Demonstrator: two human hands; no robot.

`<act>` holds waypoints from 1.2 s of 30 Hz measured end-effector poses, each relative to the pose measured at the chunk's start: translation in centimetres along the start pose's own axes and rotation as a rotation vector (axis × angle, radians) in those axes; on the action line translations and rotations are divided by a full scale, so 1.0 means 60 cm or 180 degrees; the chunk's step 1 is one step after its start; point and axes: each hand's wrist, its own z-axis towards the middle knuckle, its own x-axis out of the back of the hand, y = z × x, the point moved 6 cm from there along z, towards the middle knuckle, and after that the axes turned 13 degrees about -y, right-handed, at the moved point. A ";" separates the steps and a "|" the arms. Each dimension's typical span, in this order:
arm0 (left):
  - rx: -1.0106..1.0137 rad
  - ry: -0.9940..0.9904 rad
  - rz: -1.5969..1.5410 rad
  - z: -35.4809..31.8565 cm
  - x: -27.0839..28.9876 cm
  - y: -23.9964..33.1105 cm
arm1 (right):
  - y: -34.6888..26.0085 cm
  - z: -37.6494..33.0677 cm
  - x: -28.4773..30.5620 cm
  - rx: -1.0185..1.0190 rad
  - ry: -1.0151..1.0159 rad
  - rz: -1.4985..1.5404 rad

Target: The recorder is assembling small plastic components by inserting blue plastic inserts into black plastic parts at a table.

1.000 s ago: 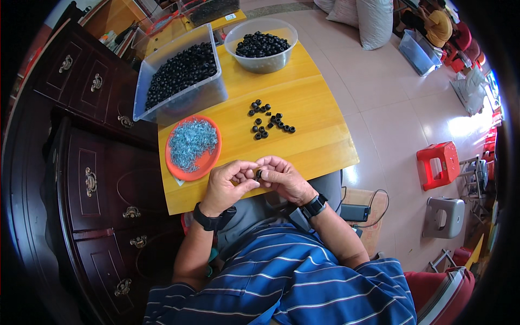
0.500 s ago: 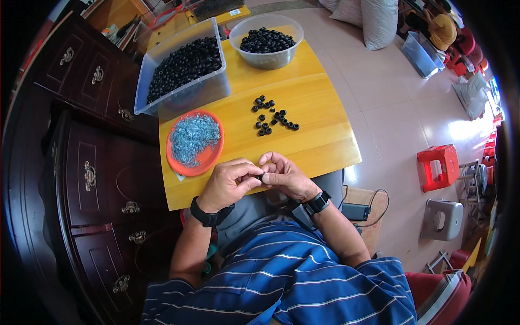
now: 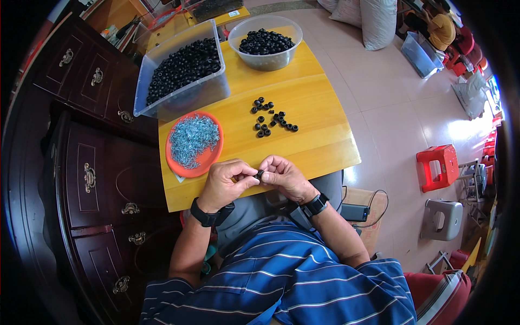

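Note:
Close to the table's front edge, my two hands meet fingertip to fingertip. My right hand (image 3: pixel 288 179) pinches a small black ring-shaped piece (image 3: pixel 260 174) between thumb and finger. Against the ring's left side, thumb and forefinger of my left hand (image 3: pixel 226 183) are pressed together; anything tiny between them is hidden. Several similar black pieces (image 3: pixel 263 127) lie scattered on the yellow table, beyond my hands. Left of them sits an orange-red plate (image 3: pixel 208 161) heaped with small clear bluish pieces (image 3: pixel 190 140).
Behind the plate stands a clear rectangular bin (image 3: pixel 197 89) full of black pieces, beside a round translucent bowl (image 3: pixel 269 62) of more. Dark wooden drawers (image 3: pixel 89 168) border the table's left. A red stool (image 3: pixel 437 168) and a grey stool (image 3: pixel 441 219) stand on the floor at right.
The fingertips have shifted slightly, and the black ring shows more plainly between them. The things on the table keep their places.

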 end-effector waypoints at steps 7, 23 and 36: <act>-0.0216 0.0005 0.0238 0.002 0.000 0.011 | 0.003 -0.001 0.007 0.0083 0.0114 0.0095; 0.0181 0.0142 -0.0326 -0.002 -0.006 0.007 | -0.004 0.001 -0.007 -0.0103 0.0127 0.0074; -0.0049 -0.0242 0.0368 0.007 -0.005 0.019 | -0.007 0.004 -0.003 -0.0173 0.0058 0.0148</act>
